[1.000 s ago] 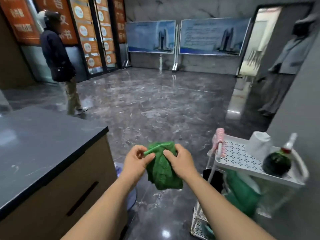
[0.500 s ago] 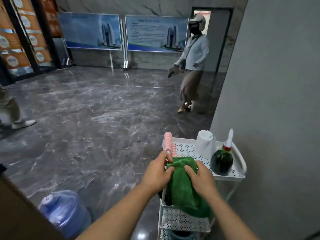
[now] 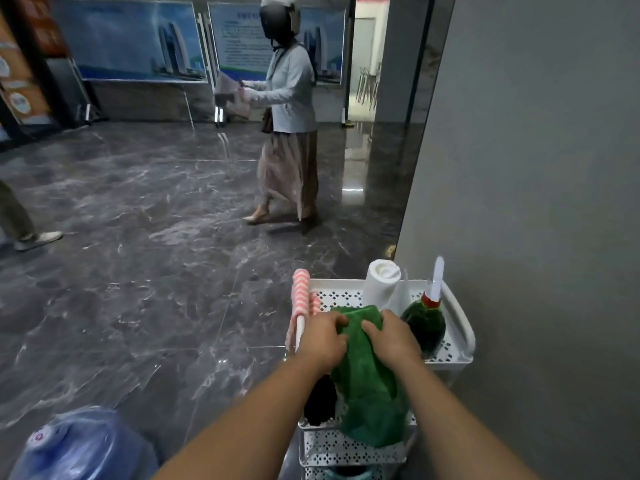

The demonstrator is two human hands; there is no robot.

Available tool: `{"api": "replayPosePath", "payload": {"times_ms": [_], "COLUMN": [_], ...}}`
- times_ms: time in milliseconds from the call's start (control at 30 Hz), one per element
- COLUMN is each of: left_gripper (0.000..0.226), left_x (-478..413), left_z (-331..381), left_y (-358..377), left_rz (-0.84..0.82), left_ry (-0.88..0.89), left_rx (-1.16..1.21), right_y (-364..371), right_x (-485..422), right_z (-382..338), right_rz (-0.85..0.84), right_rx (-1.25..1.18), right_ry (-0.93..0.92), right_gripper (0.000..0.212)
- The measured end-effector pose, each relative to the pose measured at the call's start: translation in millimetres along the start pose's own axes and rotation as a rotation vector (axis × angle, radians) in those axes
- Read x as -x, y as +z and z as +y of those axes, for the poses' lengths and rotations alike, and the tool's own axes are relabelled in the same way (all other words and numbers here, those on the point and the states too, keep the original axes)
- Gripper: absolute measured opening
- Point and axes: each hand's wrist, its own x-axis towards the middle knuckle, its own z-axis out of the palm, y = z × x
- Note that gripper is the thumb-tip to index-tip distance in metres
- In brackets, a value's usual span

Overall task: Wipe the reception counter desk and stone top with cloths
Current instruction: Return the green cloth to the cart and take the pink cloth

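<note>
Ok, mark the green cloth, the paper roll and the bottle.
green cloth (image 3: 370,386), head view, on its hanging middle.
paper roll (image 3: 379,289), head view, on its white side.
bottle (image 3: 424,323), head view, on its dark green belly.

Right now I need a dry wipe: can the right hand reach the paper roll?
Probably yes: the roll stands just beyond the right hand, nothing between, though that hand grips the green cloth.

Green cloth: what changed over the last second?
Left hand and right hand carried the green cloth from mid-air over to the top tray of the white cart. The helmeted passer-by walked closer. Unchanged: both hands still grip the cloth.
</note>
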Motion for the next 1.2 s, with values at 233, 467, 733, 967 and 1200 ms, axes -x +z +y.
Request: {"api": "replayPosePath", "payload": {"times_ms": [233,467,733,967,1200], "left_gripper": [0.048,0.027,0.03,0.027,0.028], "left_x": [7,6,-7,-19,-19], "left_z": [-18,-19,-19,-24,-55], "left_y": [10,15,-11,-56,-76], "left_rz": [-0.19,-0.231,-0.03,0.34,0.386], "left_ry": [0.134,0.271,0.399,-0.024,-0.457], "left_rx": [-0.372,-0.656,-0.599,0.153,0.547], "right_y": [2,1,-18,-13,24], "right_x": [-10,7,-5,-22,-29], "right_z": [3,0,-8,-60,-126], "right_rz": [-0.033,-0.031,-0.139,-0.169,-0.16], "right_rx": [0.21,0.448,0.336,-0.054,-0.074], "right_ry": [0.025,-0.165,-0.11,-0.099,-0.002], "right_gripper": [0.032,0.021,0.022,0.031,0.056]}}
